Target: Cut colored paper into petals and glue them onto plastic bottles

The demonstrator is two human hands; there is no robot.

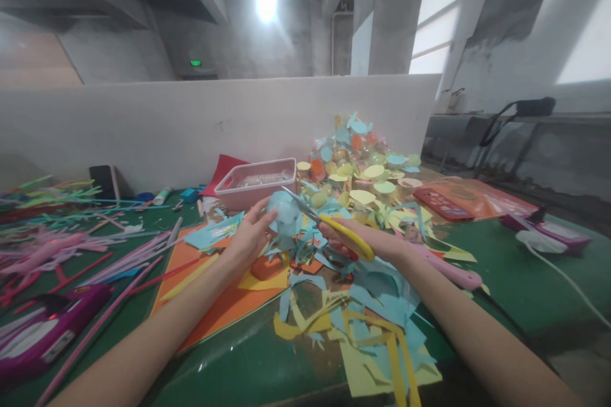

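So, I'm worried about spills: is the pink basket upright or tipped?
Upright: the pink basket opens upward, its front wall standing below the opening.

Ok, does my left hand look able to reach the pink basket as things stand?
Probably yes: the pink basket sits just beyond your left hand with nothing tall between, though that hand is holding a light-blue piece.

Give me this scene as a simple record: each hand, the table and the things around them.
Left hand: holding a rounded blue piece
Right hand: holding yellow-handled scissors, blades by the blue piece
Table: green
Scraps: blue, yellow and orange, mostly near the hands
Bin: pink, beyond the left hand
Pile: colourful pieces, right of the bin
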